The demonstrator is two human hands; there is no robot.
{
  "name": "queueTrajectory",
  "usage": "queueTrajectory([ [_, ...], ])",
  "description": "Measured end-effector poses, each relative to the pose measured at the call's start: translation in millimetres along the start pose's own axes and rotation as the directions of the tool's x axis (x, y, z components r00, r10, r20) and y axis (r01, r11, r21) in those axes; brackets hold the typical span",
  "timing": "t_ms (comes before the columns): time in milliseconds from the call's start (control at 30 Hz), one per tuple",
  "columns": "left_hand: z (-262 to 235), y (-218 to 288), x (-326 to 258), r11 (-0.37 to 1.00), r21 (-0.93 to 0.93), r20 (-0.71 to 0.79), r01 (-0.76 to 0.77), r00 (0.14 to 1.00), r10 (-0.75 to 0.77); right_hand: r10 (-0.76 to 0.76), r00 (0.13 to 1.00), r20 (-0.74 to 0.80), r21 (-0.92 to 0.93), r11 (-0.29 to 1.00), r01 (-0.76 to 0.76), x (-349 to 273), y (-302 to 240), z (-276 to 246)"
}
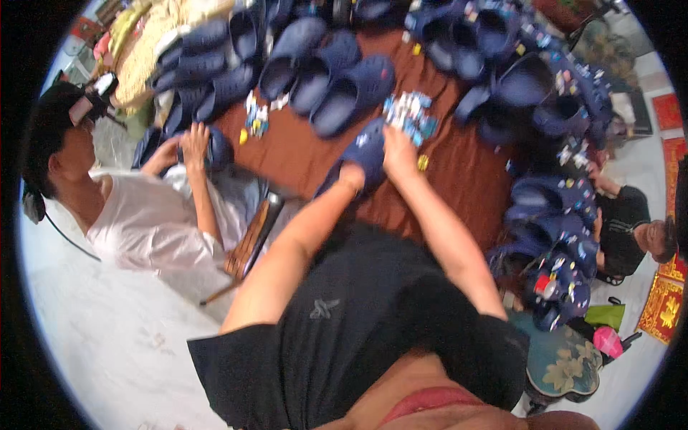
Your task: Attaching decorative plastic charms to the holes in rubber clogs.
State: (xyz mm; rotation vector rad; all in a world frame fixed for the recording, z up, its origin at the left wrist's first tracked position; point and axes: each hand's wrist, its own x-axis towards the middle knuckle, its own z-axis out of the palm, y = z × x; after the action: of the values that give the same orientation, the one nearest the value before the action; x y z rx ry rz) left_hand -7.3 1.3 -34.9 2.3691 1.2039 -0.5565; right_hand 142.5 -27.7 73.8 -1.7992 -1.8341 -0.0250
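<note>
A navy blue clog (367, 152) with small white pieces on its upper is between my hands, over the brown cloth. My left hand (352, 176) reaches into its foot opening and holds it from inside; those fingers are hidden. My right hand (399, 150) is closed against the clog's right side near the toe, and whether a small piece is in its fingertips is too blurred to tell. Just beyond the right hand lies a pile of small white and blue pieces (410, 113). A small yellow piece (423, 163) lies beside the right wrist.
Several navy clogs (351, 97) lie ahead on the brown cloth (459, 183). More clogs, dotted with small pieces, line the right (527, 79). A person at left (143, 215) handles a clog near a wooden chair part (251, 240); another person (623, 229) sits at right.
</note>
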Motion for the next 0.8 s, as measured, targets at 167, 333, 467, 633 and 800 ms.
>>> queueTrajectory([
  [167,-16,10,-5,0.927,-0.246,-0.615,-0.284,0.785,0.077,0.041,0.998,0.058,-0.028,0.999,-0.039,12,-11,-12],
  [333,-29,16,-7,0.944,-0.236,-0.525,-0.229,0.848,0.074,0.125,0.928,0.351,0.119,0.977,-0.177,31,-1,-19],
  [467,-28,12,-10,0.963,-0.194,-0.480,-0.184,0.874,0.070,0.146,0.939,0.312,0.117,0.975,-0.190,29,-1,-17],
  [633,-32,13,-19,0.983,-0.128,-0.400,-0.134,0.913,0.072,0.214,0.967,0.134,0.286,0.926,-0.245,7,3,-9],
  [800,-38,16,-5,0.998,-0.006,-0.276,-0.055,0.960,0.051,0.421,0.887,-0.189,0.321,0.880,-0.349,12,42,8],
])
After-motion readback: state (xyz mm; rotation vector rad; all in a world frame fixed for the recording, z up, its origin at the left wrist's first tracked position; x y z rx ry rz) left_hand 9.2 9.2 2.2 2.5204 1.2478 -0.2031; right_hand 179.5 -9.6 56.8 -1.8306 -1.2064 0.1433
